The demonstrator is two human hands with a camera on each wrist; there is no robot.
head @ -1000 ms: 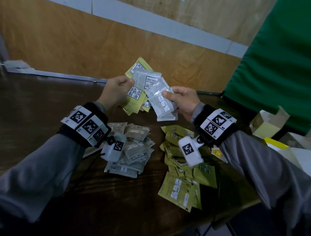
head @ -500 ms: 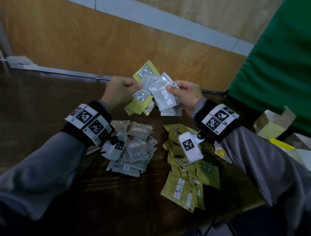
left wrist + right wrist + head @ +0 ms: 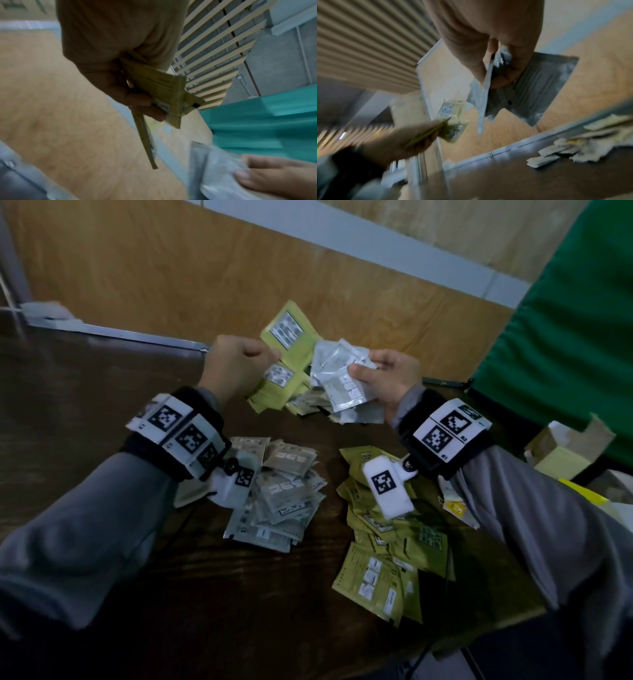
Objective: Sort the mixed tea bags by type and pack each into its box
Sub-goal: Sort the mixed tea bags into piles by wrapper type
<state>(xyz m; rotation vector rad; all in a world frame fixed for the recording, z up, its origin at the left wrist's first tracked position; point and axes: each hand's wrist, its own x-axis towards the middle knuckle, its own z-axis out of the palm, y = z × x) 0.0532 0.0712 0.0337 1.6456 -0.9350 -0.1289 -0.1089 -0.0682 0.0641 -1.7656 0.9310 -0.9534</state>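
The left hand pinched a fan of green tea bags in curled fingers, the right hand a sheaf of silver tea bags — both above the bench, over two sorted piles. A loose sachet could slip into the wrong pile. Label print was too blurred to read.

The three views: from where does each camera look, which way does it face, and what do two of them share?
Head: from above, down at the dark wooden table; both forearms, left hand, right hand.
Left wrist: along the left hand, up toward wall and slatted ceiling; olive-green paper sachets.
Right wrist: along the right hand, toward the wall; silver foil sachets.
Shared: each wrist view shows the other hand.
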